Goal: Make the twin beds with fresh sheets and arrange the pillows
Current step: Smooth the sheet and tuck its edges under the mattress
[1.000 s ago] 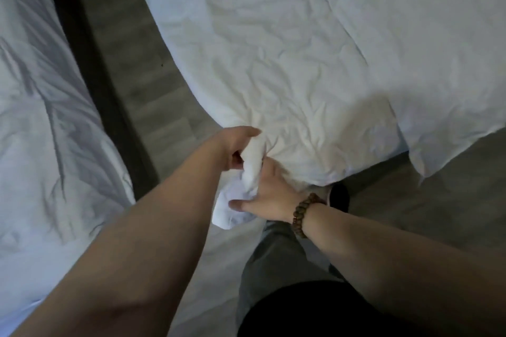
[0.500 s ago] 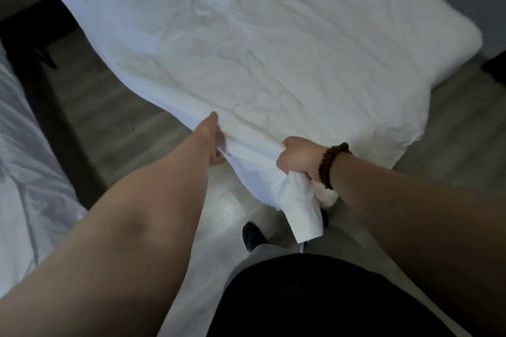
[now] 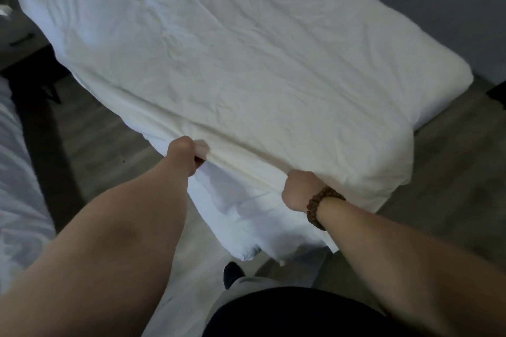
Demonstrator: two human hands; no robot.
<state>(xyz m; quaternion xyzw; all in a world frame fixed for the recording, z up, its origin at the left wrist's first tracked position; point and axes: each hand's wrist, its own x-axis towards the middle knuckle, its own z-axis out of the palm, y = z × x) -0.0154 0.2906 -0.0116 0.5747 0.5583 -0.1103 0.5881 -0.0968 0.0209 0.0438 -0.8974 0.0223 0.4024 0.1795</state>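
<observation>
Sheet (image 3: 232, 57) light, limp, crease-prone; left hand (image 3: 182, 154) and right hand (image 3: 298, 190), set apart, each clench its near edge, likely the best hold.

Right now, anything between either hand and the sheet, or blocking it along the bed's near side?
Nothing visible. The left hand and right hand both grip the sheet at the bed's near edge.
</observation>
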